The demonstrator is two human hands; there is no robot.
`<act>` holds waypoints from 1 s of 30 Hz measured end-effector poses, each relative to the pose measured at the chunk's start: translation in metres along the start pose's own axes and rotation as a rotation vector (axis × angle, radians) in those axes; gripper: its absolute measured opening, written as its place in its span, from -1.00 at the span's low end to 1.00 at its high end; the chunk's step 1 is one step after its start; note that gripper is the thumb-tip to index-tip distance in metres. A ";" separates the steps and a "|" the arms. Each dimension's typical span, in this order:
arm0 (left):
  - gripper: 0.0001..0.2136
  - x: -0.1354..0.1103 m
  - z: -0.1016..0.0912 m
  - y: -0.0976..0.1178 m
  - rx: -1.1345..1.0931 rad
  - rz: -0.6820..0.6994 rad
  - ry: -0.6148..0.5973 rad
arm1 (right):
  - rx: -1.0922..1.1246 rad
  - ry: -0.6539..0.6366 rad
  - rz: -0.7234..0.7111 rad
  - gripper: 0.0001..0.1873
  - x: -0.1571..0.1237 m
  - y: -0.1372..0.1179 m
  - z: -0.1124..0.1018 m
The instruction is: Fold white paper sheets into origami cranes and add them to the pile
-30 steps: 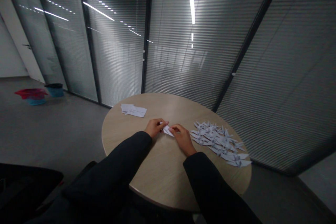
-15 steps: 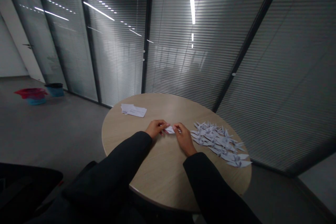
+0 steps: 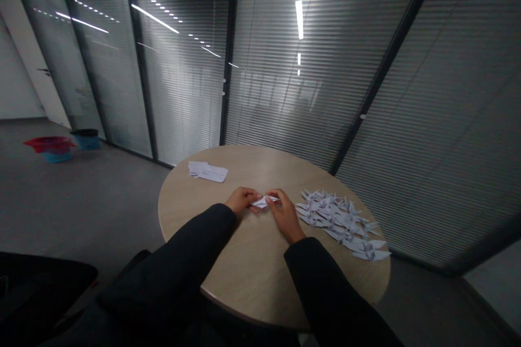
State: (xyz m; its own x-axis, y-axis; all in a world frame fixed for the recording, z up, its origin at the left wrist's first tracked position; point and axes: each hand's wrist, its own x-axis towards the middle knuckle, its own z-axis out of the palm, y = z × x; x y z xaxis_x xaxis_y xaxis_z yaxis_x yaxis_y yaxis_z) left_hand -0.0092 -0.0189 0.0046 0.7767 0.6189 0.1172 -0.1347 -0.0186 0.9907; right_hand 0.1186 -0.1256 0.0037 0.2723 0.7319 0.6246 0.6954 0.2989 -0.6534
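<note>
1. The tabletop (image 3: pixel 248 271) is round at the edges, smooth and pale brown like wood.
2. Behind it is a big glass wall (image 3: pixel 277 114) with striped blinds and dark frames. Bright lights (image 3: pixel 299 19) show in the glass.
3. The floor (image 3: pixel 118 195) is gray. Far off on the left is a white door (image 3: pixel 30 54) with a dark handle.
4. Two blue bins stand near each other on the floor: one has a red bag (image 3: pixel 51 145) over its top, and one has a black top (image 3: pixel 85 133).
5. Some flat white papers (image 3: pixel 214 173) lie in an uneven pile on the far left of the tabletop.
6. Many folded paper birds (image 3: pixel 342 219) sit close together on the right side.
7. The small folded paper (image 3: pixel 259 203) is over the middle of the tabletop, between the two hands. I cannot tell if it touches the wood.
8. The fingers of the left hand (image 3: pixel 242 200) pinch its left end. The fingers of the right hand (image 3: pixel 285 214) pinch its right end.
9. The hands hide bits of the paper, and the dark sleeves (image 3: pixel 191 244) cover parts of the tabletop.
</note>
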 end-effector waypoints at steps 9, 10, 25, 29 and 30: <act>-0.55 0.000 0.000 0.000 -0.056 -0.030 -0.018 | 0.015 -0.061 -0.018 -0.80 -0.001 0.001 0.003; -0.55 0.000 0.000 0.000 -0.061 -0.033 -0.032 | 0.012 -0.059 -0.012 -0.80 -0.002 0.001 0.003; -0.56 0.002 0.000 -0.004 -0.141 -0.024 -0.058 | 0.067 -0.064 0.026 -0.83 -0.001 0.001 0.003; -0.55 0.003 -0.003 -0.004 -0.163 0.001 -0.016 | 0.062 -0.034 -0.077 -0.82 -0.001 -0.001 0.001; -0.56 0.003 -0.004 -0.004 -0.169 0.016 -0.013 | 0.056 -0.039 -0.098 -0.83 -0.001 -0.001 0.001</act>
State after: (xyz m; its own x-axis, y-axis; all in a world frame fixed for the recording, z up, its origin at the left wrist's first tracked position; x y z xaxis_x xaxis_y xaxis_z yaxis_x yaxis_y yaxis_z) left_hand -0.0090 -0.0143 0.0012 0.7813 0.6094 0.1351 -0.2478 0.1042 0.9632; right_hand 0.1171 -0.1257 0.0035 0.1777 0.7204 0.6704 0.6793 0.4032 -0.6132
